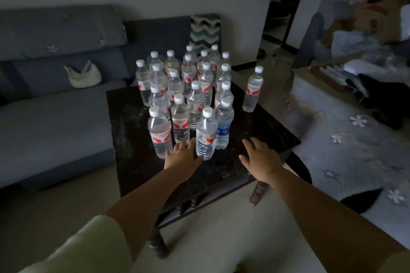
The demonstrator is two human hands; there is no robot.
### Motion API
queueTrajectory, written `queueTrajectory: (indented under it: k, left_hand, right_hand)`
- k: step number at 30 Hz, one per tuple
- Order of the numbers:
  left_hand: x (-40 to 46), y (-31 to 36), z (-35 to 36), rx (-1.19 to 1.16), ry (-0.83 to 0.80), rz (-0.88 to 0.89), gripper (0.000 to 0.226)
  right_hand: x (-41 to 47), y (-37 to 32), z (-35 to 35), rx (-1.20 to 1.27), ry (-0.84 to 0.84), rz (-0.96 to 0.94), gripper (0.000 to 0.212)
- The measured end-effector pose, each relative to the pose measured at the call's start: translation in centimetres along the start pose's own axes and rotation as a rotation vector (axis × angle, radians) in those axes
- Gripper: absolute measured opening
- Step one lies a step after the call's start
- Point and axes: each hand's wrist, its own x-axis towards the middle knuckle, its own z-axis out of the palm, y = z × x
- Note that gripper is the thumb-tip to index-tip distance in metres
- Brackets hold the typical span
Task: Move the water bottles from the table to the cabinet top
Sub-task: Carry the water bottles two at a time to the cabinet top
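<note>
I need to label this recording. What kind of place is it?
Probably a home living room: a grey-blue fabric sofa, a dark wooden low table with clear plastic water bottles, and an open doorway.

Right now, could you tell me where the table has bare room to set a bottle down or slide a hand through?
The dark table is bare along its left side toward the sofa, across the near edge under both hands, left hand and right hand, and around the lone bottle at right. The bottle cluster in the middle is packed tight.
</note>
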Motion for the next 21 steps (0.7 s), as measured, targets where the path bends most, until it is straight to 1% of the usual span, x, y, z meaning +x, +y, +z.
queueTrajectory:
  k: [4,6,8,10,12,13,15,18,21]
  left_hand:
    - [3.4,2.7,2.0,-0.121,-0.012,-0.185,0.083]
    - [4.6,3.7,2.9,-0.244,-0.051,-0.286,0.088]
    - [5.2,4.4,3.8,-0.357,-0.055,-0.356,0.092]
    - [6.2,4.7,4.3,-0.496,0.011,-0.410,0.094]
    - [7.7,5.1,4.9,-0.683,0.102,-0.444,0.096]
    - [8.3,5.3,5.3,-0.795,0.151,-0.446,0.097]
    - [9.0,5.9,6.3,-0.965,0.257,-0.471,0.098]
    - [10.3,6.2,7.9,-1.063,0.395,-0.510,0.099]
    - [11.1,6.1,8.9,-1.078,0.437,-0.520,0.098]
  right_hand:
    - [5.6,4.2,1.4,0.004,-0.057,-0.041,0.063]
    - [8.3,5.3,2.2,0.068,-0.097,-0.039,0.066]
    - [10.1,5.1,3.2,0.184,-0.140,-0.032,0.070]
    - [11.7,4.0,3.8,0.328,-0.162,-0.030,0.076]
    - [13.4,2.8,4.4,0.525,-0.160,-0.057,0.082]
    - [14.0,2.2,4.7,0.665,-0.141,-0.075,0.083]
    - [14.8,1.2,5.6,0.944,-0.077,-0.073,0.075]
    - [16.3,-0.1,6.5,1.164,0.015,-0.037,0.072]
    - [17.6,-1.1,6.9,1.287,0.056,-0.039,0.068]
